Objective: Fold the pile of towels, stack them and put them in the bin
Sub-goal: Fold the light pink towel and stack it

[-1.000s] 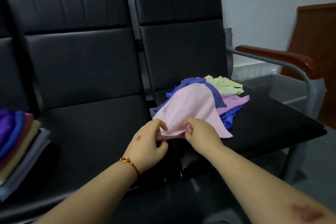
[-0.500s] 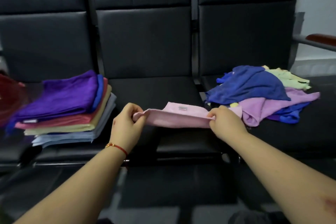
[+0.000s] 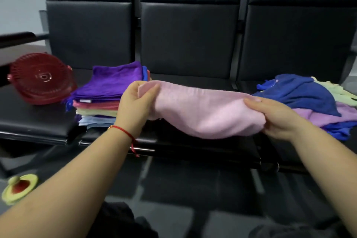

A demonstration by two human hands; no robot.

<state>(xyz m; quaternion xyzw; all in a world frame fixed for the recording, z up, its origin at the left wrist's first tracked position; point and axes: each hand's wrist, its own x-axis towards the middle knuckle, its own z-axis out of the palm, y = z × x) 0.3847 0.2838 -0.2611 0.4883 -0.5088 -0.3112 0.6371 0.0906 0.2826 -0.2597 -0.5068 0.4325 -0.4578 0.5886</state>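
Both hands hold a pink towel point(image 3: 204, 112) stretched over the middle seat of the black bench point(image 3: 34, 121).

The left hand point(image 3: 135, 100) pinches the towel's left corner between thumb and curled fingers; the right hand point(image 3: 274, 116) grips its right end, thumb on top and fingers beneath. The cloth sags between them above the seat. A folded stack point(image 3: 100, 94), purple on top, lies to the left beside a red basket point(image 3: 40, 79). The unfolded pile point(image 3: 313, 100) of blue, lilac and pale yellow towels lies on the right seat.
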